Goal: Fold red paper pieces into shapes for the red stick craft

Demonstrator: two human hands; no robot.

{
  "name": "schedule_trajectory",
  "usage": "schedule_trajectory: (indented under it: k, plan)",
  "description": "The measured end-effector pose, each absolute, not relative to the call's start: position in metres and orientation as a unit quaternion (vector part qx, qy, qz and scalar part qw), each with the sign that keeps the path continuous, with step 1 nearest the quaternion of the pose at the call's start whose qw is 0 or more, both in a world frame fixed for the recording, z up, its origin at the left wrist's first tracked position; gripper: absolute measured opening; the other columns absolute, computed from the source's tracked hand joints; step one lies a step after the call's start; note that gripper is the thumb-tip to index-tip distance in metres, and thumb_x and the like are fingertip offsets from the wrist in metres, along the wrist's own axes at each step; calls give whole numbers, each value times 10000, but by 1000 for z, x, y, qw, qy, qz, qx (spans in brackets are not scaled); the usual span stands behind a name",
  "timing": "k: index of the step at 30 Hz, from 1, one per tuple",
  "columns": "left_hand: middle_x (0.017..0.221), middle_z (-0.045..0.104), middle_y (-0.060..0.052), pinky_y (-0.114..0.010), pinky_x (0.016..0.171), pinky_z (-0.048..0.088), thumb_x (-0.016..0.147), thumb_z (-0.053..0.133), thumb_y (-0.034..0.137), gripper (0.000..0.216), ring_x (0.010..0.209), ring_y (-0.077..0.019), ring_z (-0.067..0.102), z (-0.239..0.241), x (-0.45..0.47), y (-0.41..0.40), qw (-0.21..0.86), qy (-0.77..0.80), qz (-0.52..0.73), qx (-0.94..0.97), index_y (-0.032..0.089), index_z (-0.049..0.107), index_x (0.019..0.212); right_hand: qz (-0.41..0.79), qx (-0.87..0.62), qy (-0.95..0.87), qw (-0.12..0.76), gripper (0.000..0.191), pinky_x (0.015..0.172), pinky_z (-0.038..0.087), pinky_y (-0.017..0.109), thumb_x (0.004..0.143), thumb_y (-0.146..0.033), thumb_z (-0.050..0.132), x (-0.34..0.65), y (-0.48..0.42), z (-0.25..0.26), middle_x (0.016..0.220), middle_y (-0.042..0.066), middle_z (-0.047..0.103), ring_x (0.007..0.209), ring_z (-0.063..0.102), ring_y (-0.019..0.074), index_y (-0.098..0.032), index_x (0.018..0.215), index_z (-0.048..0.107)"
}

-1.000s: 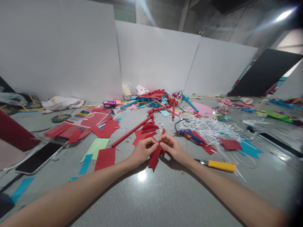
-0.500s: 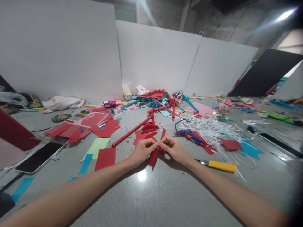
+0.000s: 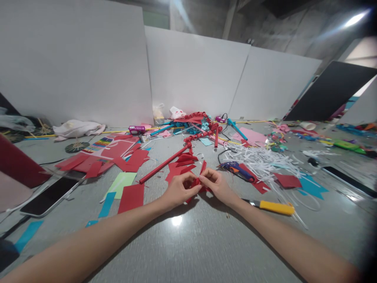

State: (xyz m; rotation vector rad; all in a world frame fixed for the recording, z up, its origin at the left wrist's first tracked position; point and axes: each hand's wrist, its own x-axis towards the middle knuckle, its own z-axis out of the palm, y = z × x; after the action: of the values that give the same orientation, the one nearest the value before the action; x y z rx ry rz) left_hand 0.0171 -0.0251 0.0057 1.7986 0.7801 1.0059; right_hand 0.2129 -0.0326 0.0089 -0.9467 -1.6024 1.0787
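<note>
My left hand (image 3: 178, 190) and my right hand (image 3: 216, 184) meet at the middle of the grey table (image 3: 188, 243), both pinched on a small folded red paper piece (image 3: 198, 181). Most of that piece is hidden between my fingers; one red tip sticks up behind them. Just beyond my hands lies a pile of folded red paper shapes (image 3: 181, 163) and a long red paper stick (image 3: 165, 163).
A yellow-handled utility knife (image 3: 272, 206) lies right of my right wrist, a blue glue gun (image 3: 235, 168) and white paper shreds (image 3: 262, 161) beyond it. Red paper sheets (image 3: 131, 196), a green sheet (image 3: 121, 182) and a phone (image 3: 48, 196) lie left. White boards stand behind.
The long red flap that hung below my hands is folded up out of sight. My left hand has closed over the paper and shifted slightly right.
</note>
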Motion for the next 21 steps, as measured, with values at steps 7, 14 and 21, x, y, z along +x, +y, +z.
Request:
schedule_trajectory:
  k: [7, 14, 21]
  plan:
    - [822, 679, -33, -261, 679, 435, 971, 568, 335, 218, 729, -140, 582, 9, 16, -25, 415, 317, 410, 748, 161, 684, 907, 452, -379, -660, 465, 306, 622, 417, 263, 953, -464, 655, 211, -35, 12, 743, 10, 662, 659, 563, 136, -181, 855, 591]
    - [752, 628, -7, -248, 652, 414, 989, 529, 341, 261, 683, -127, 550, 4, 16, -22, 416, 319, 403, 750, 157, 654, 852, 443, -374, -669, 465, 271, 619, 414, 263, 959, -447, 648, 210, -37, 12, 769, -6, 621, 676, 558, 135, -195, 880, 583]
    - [743, 619, 1, -243, 643, 406, 987, 537, 353, 269, 674, -122, 540, 3, 17, -22, 421, 318, 404, 747, 160, 645, 834, 422, -371, -686, 462, 225, 649, 428, 272, 979, -403, 625, 209, -38, 11, 791, -2, 623, 705, 577, 141, -197, 894, 591]
